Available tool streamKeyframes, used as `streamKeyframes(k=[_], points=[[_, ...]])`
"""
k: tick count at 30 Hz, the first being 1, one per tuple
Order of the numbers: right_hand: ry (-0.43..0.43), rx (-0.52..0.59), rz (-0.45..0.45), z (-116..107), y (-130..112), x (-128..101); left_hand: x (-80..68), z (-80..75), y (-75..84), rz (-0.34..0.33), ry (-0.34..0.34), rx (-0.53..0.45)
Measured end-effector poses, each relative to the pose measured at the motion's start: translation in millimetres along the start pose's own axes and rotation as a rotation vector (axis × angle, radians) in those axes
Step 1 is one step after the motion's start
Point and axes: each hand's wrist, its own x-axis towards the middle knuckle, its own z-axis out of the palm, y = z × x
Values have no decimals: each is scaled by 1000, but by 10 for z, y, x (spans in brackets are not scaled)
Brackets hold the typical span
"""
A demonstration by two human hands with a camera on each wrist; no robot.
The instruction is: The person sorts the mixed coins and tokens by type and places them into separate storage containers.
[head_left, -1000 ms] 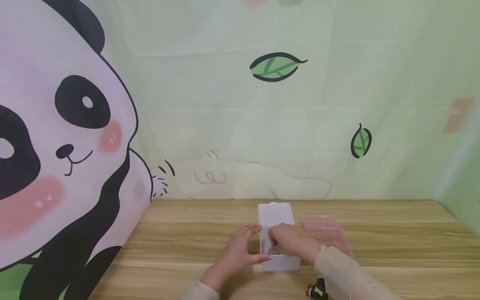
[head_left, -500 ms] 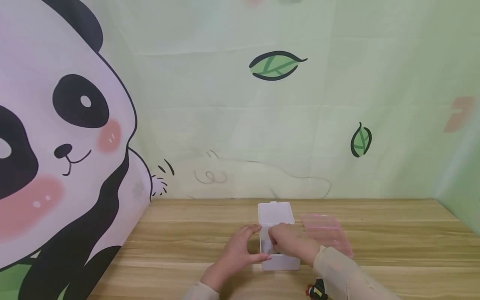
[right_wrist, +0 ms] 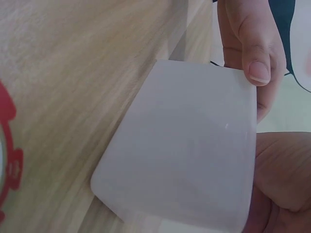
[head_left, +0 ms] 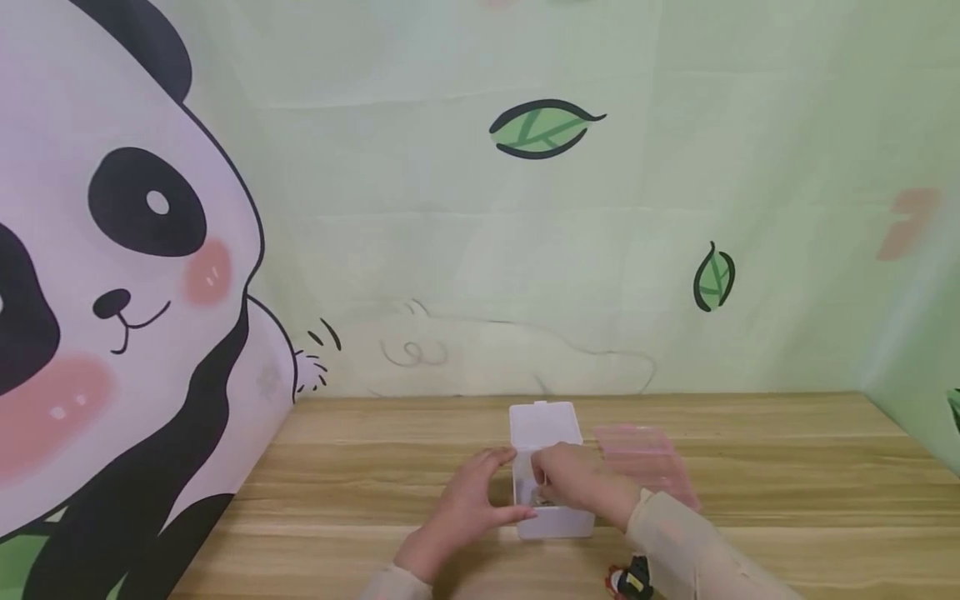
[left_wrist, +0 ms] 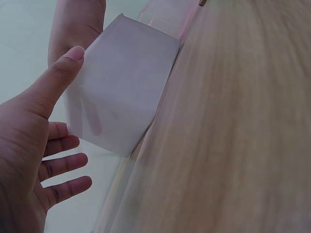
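A white plastic box (head_left: 555, 523) stands on the wooden table with its lid (head_left: 546, 423) flipped back. My left hand (head_left: 467, 502) steadies it from the left, thumb at the near rim and index finger by the back corner. In the left wrist view, the thumb (left_wrist: 65, 65) lies against the box's edge while the other fingers extend along its side. My right hand (head_left: 572, 477) reaches down into the box with bent fingers. Its fingertips are hidden behind the walls, and I cannot tell what they hold. Small greyish contents show beside them.
A translucent pink case (head_left: 651, 462) lies right of the box. Close to the right forearm, at the table's near edge, sits a small black, white and red figure (head_left: 633, 577). Behind the table (head_left: 360, 467) hangs a panda-print cloth (head_left: 465, 250).
The view shifts slightly, moving the scene a little to the left. Both hands keep their places at the box, the right one making only small movements inside.
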Motion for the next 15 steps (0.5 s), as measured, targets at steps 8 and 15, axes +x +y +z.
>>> streamKeyframes(k=[8,15], points=[[-19,72,31,-65,-1,-56,-3,-16,33,-11,-9,-15],[59,102,-37,-126,46,-194,-12,-14,19,-17,-16,4]])
